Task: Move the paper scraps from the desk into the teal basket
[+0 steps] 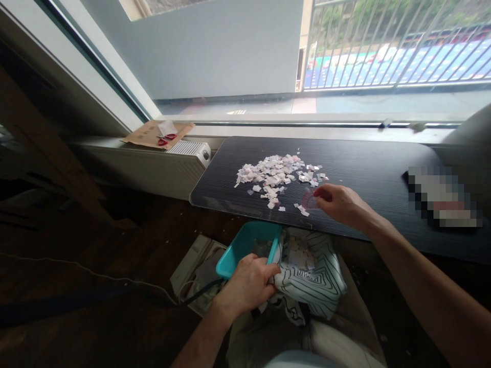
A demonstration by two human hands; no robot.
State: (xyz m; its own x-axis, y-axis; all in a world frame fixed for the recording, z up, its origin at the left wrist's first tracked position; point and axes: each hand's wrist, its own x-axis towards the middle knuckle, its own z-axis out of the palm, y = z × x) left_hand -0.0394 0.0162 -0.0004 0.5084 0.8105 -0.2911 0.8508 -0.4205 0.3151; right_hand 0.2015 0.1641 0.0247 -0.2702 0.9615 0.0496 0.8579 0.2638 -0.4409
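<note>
My left hand (251, 281) is closed on the near rim of a teal plastic basket (236, 250), tilted beside my lap just below the table edge. Over the dark tabletop, my right hand (337, 202) pinches a pink see-through plastic piece (308, 200) with a rounded edge, possibly a protractor. The piece rests at or near the surface, beside a few loose paper scraps (304, 210). To its left spreads a pile of small white and pinkish paper scraps (274, 171). A patterned white cloth (314, 276) lies across my lap, with more scraps (301, 253) on it.
The black table (368, 163) stands against the window. A blurred-out flat object (443, 197) lies at its right end. Red-handled scissors (166, 138) sit on brown paper (143, 134) on the sill, above a white radiator (192, 151). A cable (88, 271) crosses the dark floor.
</note>
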